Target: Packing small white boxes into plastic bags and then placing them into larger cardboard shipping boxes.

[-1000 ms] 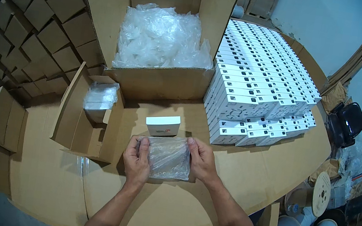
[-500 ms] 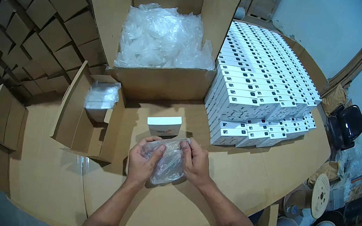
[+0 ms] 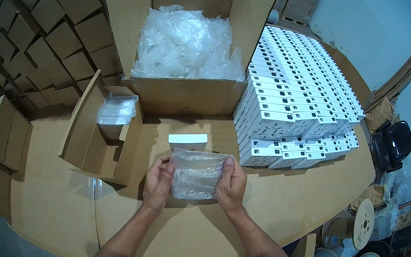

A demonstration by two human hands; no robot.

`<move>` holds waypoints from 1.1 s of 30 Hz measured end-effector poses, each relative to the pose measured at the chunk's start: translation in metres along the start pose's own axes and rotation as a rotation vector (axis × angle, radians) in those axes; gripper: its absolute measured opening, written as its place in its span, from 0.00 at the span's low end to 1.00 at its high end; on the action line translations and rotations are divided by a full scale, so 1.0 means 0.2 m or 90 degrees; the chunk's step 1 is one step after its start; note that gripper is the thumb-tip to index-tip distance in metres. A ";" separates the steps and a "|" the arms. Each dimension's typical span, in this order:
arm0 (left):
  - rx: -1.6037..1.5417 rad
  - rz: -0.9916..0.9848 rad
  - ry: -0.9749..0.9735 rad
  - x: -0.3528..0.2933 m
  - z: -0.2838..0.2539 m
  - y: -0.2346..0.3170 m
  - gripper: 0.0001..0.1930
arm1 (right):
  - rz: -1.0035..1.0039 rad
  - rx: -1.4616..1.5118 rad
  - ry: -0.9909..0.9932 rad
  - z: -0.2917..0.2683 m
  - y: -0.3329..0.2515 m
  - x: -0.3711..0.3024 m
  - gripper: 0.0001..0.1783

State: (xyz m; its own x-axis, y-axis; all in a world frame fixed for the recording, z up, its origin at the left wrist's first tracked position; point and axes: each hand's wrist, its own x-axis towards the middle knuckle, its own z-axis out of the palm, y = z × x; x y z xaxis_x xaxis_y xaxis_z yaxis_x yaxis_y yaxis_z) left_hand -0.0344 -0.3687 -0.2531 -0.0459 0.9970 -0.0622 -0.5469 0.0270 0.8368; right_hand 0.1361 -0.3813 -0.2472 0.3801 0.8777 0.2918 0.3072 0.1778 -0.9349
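Observation:
A clear plastic bag is spread between my hands above the cardboard-covered table, wrinkled across its lower part. My right hand pinches its right edge, thumb on top. At the opposite edge, the curled fingers of my left hand hold the bag, partly hidden behind it. Just beyond the bag stands a small white box, its lower front covered by the film.
A large carton heaped with clear plastic bags stands at the back. Left of me, a smaller open carton holds plastic-wrapped packs. Stacked white boxes fill the right side; brown cartons are piled far left.
The bag was bunched and gathered in both hands; now it is flatter and spread wider. My right hand has shifted slightly right, and the film now overlaps the white box's front.

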 end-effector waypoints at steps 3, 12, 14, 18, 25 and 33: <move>0.155 -0.023 -0.122 -0.04 0.01 0.00 0.11 | 0.028 0.039 0.003 0.00 0.02 0.00 0.21; 0.303 -0.090 -0.225 -0.01 -0.03 0.07 0.14 | -0.272 -0.118 -0.051 -0.09 -0.04 0.09 0.13; 0.350 -0.111 -0.281 -0.01 -0.01 0.10 0.14 | -0.194 -0.101 -0.116 -0.09 -0.06 0.08 0.14; 0.321 -0.044 -0.243 -0.02 -0.01 0.06 0.15 | -0.001 0.040 -0.218 -0.08 0.00 0.06 0.14; 0.278 -0.083 -0.135 -0.05 0.04 0.02 0.14 | 0.020 0.087 -0.103 -0.04 -0.02 0.02 0.15; 0.387 0.110 -0.180 -0.03 -0.02 -0.02 0.11 | -0.516 -0.346 -0.115 -0.06 -0.30 0.04 0.25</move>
State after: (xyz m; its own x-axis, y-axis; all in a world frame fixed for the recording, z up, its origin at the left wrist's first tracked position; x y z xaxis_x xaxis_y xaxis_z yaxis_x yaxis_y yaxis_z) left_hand -0.0355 -0.3758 -0.2593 0.1750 0.9690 0.1742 0.0178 -0.1800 0.9835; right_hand 0.1320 -0.3902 -0.1856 -0.2465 0.6437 0.7245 0.7907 0.5658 -0.2337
